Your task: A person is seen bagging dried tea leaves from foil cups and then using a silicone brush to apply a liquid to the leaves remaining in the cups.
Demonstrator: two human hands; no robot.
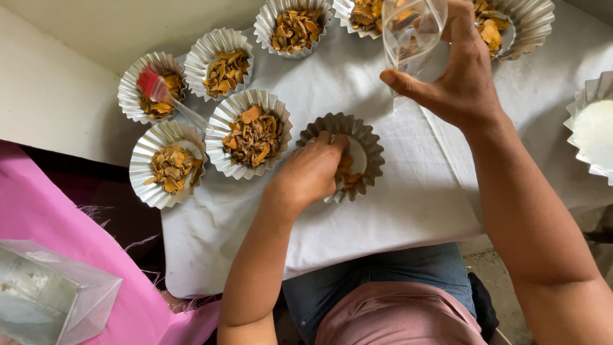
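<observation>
Left hand (311,171) pinching orange-brown pieces (345,171) inside near fluted foil cup (370,144); right hand (461,71) gripping clear glass (412,29), far right over table (383,217).

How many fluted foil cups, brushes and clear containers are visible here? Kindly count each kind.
Fluted silver foil cups: 9
Red silicone brush with clear handle: 1
Clear plastic cup in the right hand: 1
Clear plastic box: 1
Total: 12
</observation>
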